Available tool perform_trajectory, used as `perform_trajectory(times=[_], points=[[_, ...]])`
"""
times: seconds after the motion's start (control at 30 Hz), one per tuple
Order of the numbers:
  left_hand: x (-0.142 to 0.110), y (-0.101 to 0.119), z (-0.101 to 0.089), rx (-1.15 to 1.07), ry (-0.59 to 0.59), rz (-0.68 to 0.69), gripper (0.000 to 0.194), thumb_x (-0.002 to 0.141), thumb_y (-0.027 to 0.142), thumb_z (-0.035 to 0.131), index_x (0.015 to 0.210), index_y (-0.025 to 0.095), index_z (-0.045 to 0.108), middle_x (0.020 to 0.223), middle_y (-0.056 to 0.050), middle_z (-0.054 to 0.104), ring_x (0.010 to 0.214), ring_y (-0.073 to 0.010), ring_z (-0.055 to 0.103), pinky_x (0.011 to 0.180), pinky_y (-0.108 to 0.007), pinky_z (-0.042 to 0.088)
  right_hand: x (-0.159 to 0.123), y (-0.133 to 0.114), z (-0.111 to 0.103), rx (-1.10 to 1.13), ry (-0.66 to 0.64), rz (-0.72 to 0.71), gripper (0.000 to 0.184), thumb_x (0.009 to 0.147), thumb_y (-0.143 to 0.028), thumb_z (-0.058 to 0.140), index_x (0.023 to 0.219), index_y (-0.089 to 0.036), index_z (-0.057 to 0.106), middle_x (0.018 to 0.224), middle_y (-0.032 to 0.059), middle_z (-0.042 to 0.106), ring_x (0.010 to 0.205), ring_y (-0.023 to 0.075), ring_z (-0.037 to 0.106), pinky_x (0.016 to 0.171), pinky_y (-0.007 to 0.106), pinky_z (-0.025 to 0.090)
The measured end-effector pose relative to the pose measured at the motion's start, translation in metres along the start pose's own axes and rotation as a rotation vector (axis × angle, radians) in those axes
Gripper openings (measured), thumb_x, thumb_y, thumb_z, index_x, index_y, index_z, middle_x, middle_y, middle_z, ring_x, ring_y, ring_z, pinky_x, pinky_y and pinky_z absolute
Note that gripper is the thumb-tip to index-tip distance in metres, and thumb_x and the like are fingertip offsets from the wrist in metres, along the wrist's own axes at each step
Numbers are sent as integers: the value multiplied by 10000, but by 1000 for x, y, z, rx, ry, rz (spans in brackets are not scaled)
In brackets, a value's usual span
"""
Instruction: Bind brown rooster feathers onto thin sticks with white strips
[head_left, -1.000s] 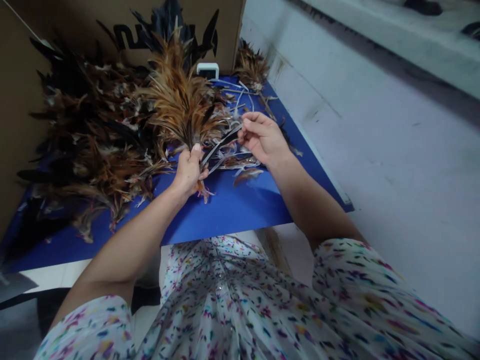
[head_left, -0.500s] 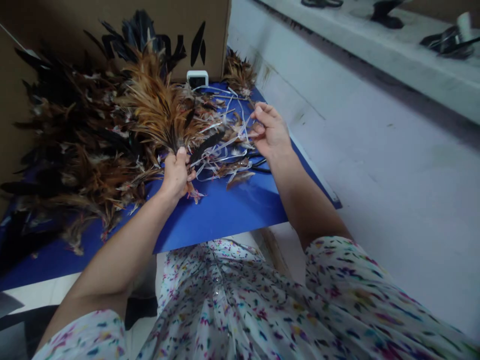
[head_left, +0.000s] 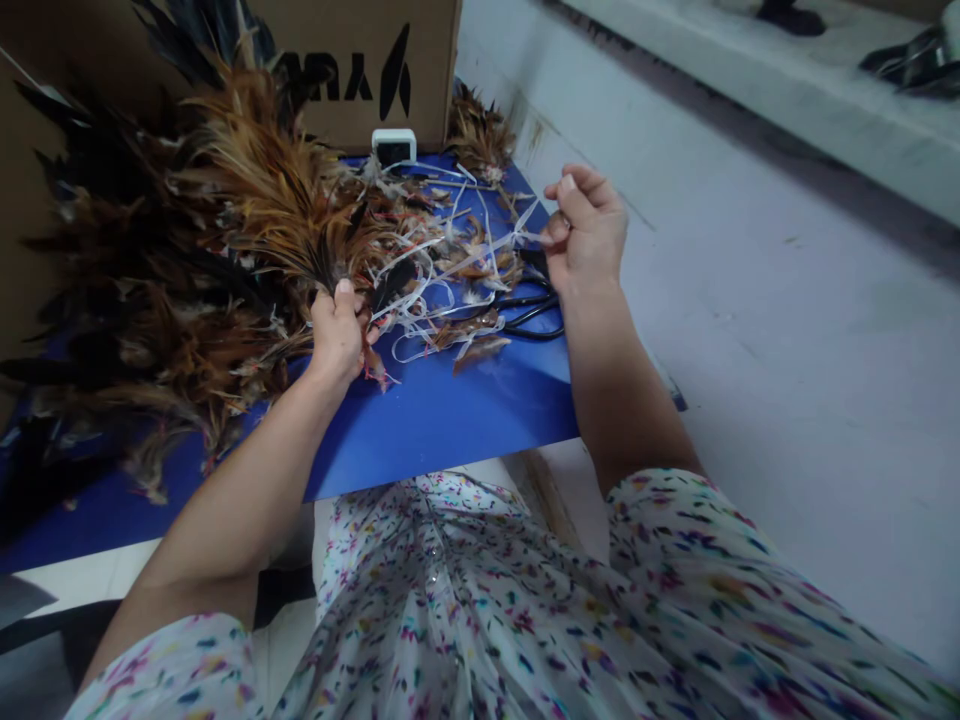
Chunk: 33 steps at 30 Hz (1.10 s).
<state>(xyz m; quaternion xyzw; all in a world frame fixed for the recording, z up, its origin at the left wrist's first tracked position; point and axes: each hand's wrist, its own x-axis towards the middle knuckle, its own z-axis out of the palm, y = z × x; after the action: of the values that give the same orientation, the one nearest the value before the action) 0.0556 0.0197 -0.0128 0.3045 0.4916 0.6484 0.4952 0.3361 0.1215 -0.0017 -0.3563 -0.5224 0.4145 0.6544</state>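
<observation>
My left hand (head_left: 337,332) is closed round the base of a bunch of feathers (head_left: 262,175), golden brown with long black tips, which fans up and to the left. Raised at the right, my right hand (head_left: 589,225) pinches the end of a thin whitish ribbon (head_left: 525,232). The ribbon runs left toward the base of the bunch, over a loose tangle of the same ribbon (head_left: 431,310). Just left of my right wrist lie black-handled scissors (head_left: 536,315), partly covered by feathers and ribbon.
A large heap of brown and black feathers (head_left: 165,330) covers the left of the blue table (head_left: 442,420). A small white device (head_left: 394,145) stands before a cardboard box (head_left: 424,60), near another feather bunch (head_left: 480,135). A pale wall (head_left: 750,280) with a ledge (head_left: 750,80) borders the right.
My right hand has moved right and up, drawing the ribbon out. My left hand and the feather bunch have shifted slightly left, and more of the scissors shows.
</observation>
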Motion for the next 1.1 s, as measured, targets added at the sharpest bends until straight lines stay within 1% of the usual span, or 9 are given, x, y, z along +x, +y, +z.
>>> perform_trajectory(times=[0.1, 0.17, 0.33, 0.47, 0.6, 0.73, 0.87, 0.93, 1.1], points=[[6, -2, -2, 16, 38, 38, 391, 872, 466, 674, 757, 212, 401, 605, 78, 378, 415, -30, 291, 347, -175, 251, -6, 0, 11, -190, 122, -31, 308, 781, -453, 765, 935, -243, 601, 822, -3, 663, 582, 103, 435, 573, 302, 357], [9, -3, -4, 22, 67, 63, 388, 861, 484, 680, 777, 211, 418, 618, 77, 385, 422, -33, 308, 358, -183, 258, -14, -2, 23, -370, 40, -110, 241, 796, -429, 751, 874, -244, 619, 846, 23, 658, 725, 165, 546, 671, 334, 437], [12, -2, -4, 14, 89, 98, 345, 886, 463, 655, 806, 204, 442, 617, 73, 379, 423, -38, 309, 358, -197, 260, -45, -9, 56, -737, -462, -341, 100, 839, -343, 694, 861, -249, 667, 966, 63, 673, 1024, 273, 569, 1013, 504, 387], [8, 2, -3, 6, 83, 101, 321, 900, 410, 653, 789, 210, 427, 600, 72, 367, 408, -40, 284, 330, -203, 250, -66, -9, 75, -902, -863, -352, 175, 872, -357, 648, 948, -210, 704, 990, 79, 674, 999, 265, 551, 933, 452, 375], [5, 5, -2, -13, 71, 94, 300, 927, 384, 623, 791, 212, 419, 582, 76, 363, 402, -35, 266, 322, -181, 268, -76, -11, 85, -1067, -1016, -336, 164, 870, -312, 649, 928, -171, 711, 992, 101, 663, 1004, 266, 518, 866, 395, 332], [6, 6, -3, -22, 72, 95, 314, 921, 449, 619, 817, 211, 443, 573, 85, 347, 404, -31, 255, 344, -168, 300, -74, -15, 83, -1089, -1036, -330, 122, 878, -195, 580, 792, -163, 660, 897, 82, 654, 916, 223, 514, 837, 363, 319], [8, 6, -5, -22, 72, 103, 378, 865, 512, 671, 819, 208, 452, 584, 88, 366, 412, -25, 271, 367, -161, 335, -67, -13, 74, -1029, -910, -330, 102, 864, -164, 552, 798, -162, 629, 899, 86, 648, 899, 214, 534, 858, 366, 367], [9, 5, -5, -21, 60, 113, 377, 866, 503, 673, 807, 208, 446, 582, 87, 373, 411, -26, 275, 369, -156, 344, -67, -10, 76, -947, -832, -345, 99, 862, -193, 579, 927, -153, 643, 1020, 114, 645, 968, 229, 558, 880, 374, 411], [9, -2, -5, -44, -4, 169, 402, 868, 499, 667, 754, 201, 422, 560, 87, 372, 390, -26, 276, 346, -153, 332, -73, 6, 109, -736, -846, -373, 537, 829, -181, 619, 1353, -187, 500, 1426, 142, 509, 1056, 210, 602, 935, 393, 493]])
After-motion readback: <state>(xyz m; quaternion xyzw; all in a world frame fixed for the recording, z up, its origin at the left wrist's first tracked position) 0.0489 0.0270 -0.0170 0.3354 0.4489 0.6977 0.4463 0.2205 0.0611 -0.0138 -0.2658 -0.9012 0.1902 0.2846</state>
